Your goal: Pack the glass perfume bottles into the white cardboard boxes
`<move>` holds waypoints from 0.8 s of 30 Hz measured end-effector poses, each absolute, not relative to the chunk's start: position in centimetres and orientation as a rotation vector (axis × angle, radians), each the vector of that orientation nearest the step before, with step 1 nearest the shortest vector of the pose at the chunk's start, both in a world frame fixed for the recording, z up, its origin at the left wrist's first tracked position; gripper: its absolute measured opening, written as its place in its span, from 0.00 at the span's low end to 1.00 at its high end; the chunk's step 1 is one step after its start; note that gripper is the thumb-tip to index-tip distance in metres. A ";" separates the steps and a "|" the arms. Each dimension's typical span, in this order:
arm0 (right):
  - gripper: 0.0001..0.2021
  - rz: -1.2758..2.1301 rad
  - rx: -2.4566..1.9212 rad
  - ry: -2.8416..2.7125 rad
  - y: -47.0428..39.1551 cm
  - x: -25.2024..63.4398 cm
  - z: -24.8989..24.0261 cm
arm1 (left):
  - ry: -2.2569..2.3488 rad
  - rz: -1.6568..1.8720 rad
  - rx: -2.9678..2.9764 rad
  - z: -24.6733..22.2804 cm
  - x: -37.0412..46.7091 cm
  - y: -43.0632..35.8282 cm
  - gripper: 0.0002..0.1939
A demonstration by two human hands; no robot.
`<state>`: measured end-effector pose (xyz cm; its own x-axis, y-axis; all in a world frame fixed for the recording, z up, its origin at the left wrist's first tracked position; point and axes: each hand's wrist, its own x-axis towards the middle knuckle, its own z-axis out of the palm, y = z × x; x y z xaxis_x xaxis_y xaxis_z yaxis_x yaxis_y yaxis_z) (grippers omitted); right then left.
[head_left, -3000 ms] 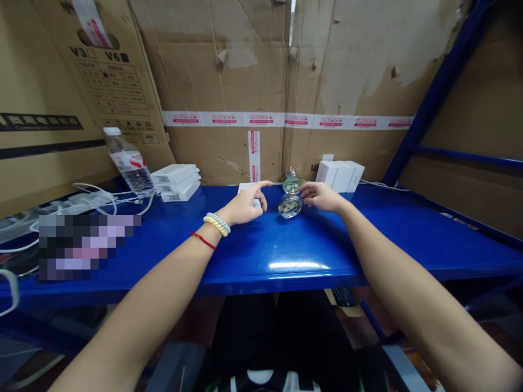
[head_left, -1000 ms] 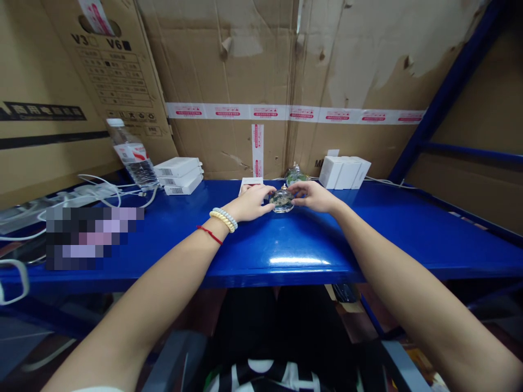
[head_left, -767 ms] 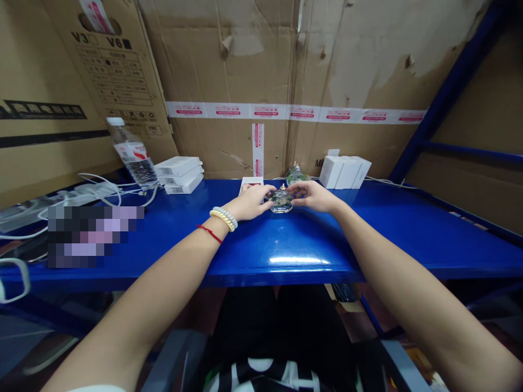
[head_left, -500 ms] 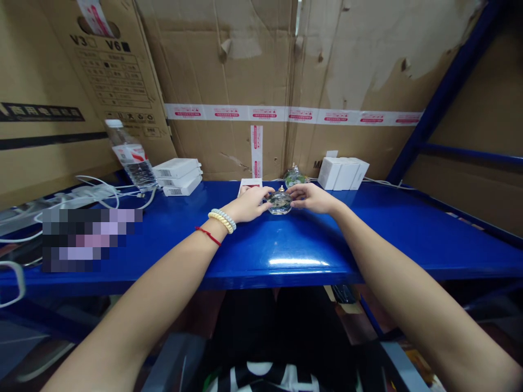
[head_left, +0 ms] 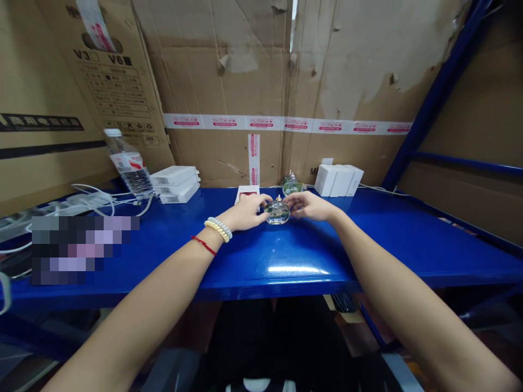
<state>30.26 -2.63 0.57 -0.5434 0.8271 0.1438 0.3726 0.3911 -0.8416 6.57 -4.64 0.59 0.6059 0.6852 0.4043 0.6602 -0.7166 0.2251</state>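
A small, rounded clear glass bottle [head_left: 277,213] with a gold-coloured top stands upright on the blue tabletop. My left hand [head_left: 249,211] grips it from the left side, fingertips and thumb at the glass. From the other side my right hand [head_left: 307,206] holds it with bent fingers; the thumb is hard to make out. A second glass bottle [head_left: 291,185], greenish and with a similar top, is just behind. Partly covered by my left hand, a white box with a red patch [head_left: 247,190] lies at the back.
White boxes are stacked [head_left: 175,184] at the back left, and more white boxes [head_left: 338,180] stand at the back right. A tilted water bottle [head_left: 131,167] leans near white cables and a power strip [head_left: 77,203]. Cardboard [head_left: 212,81] walls the back of the blue table [head_left: 400,239].
The view has tilted slightly, so everything sits a little lower. Both hands stay at the glass bottle, which looks nearly unmoved on the table.
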 end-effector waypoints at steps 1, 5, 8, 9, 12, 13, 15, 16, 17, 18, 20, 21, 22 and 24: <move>0.22 1.106 -1.005 -2.101 -2.7 30.3 0.6 | 1.125 0.743 2.745 0.6 6.6 -4.7 0.21; 0.24 1.268 -0.973 -2.100 -2.9 30.6 0.9 | 1.036 0.673 2.697 0.8 6.7 -5.1 0.22; 0.22 1.278 -1.040 -2.049 -2.4 31.0 0.9 | 1.050 0.600 2.708 1.1 6.8 -5.4 0.19; 0.22 1.218 -1.086 -2.019 -2.1 31.2 0.8 | 1.072 0.585 2.701 1.2 6.9 -5.5 0.20; 0.19 0.924 -1.274 -1.904 -1.0 32.1 0.4 | 1.131 0.546 2.679 1.5 6.8 -5.6 0.22; 0.19 0.819 -1.349 -1.873 -0.7 32.4 0.2 | 1.142 0.533 2.678 1.6 6.8 -5.6 0.22; 0.18 0.630 -1.497 -1.825 -0.2 33.1 -0.2 | 1.156 0.511 2.680 1.7 6.8 -5.7 0.22; 0.17 0.556 -1.558 -1.805 0.0 33.4 -0.3 | 1.161 0.504 2.681 1.8 6.8 -5.8 0.22; 0.17 0.502 -1.606 -1.790 0.1 33.7 -0.4 | 1.165 0.498 2.683 1.8 6.8 -5.8 0.21; 0.16 0.468 -1.641 -1.779 0.2 33.9 -0.5 | 1.166 0.497 2.683 1.9 6.8 -5.9 0.21; 0.14 0.435 -1.680 -1.764 0.3 34.1 -0.6 | 1.159 0.500 2.681 1.9 6.8 -5.9 0.19; 0.14 0.418 -1.696 -1.760 0.3 34.2 -0.6 | 1.155 0.501 2.679 2.0 6.8 -6.0 0.18; 0.13 0.400 -1.710 -1.757 0.4 34.2 -0.6 | 1.151 0.501 2.676 2.0 6.8 -6.0 0.18; 0.13 0.368 -1.733 -1.753 0.5 34.3 -0.6 | 1.146 0.505 2.672 2.0 6.8 -6.0 0.19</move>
